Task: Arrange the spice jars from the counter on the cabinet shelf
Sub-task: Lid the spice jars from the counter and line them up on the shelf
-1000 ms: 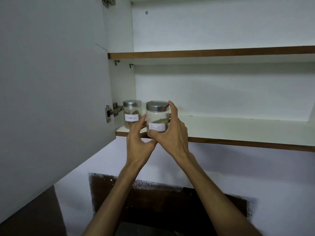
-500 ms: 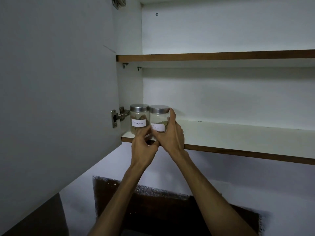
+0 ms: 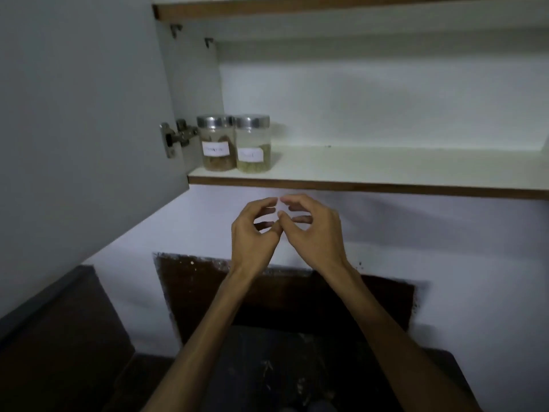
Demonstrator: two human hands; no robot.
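Two glass spice jars with silver lids and white labels stand side by side at the left end of the lower cabinet shelf (image 3: 386, 171). The left jar (image 3: 216, 144) holds brown spice, the right jar (image 3: 253, 144) a greenish one. They touch or nearly touch. My left hand (image 3: 256, 230) and my right hand (image 3: 312, 230) hang below the shelf edge, close together, fingers loosely curled and holding nothing.
The open cabinet door (image 3: 83, 114) stands at the left with its hinge (image 3: 175, 138) beside the jars. An upper shelf (image 3: 356, 4) runs across the top. Below lie a white wall and a dark counter (image 3: 282, 367).
Both hands have let go of the right jar and dropped below the shelf. That jar now stands next to the left one. The camera has tilted downward.
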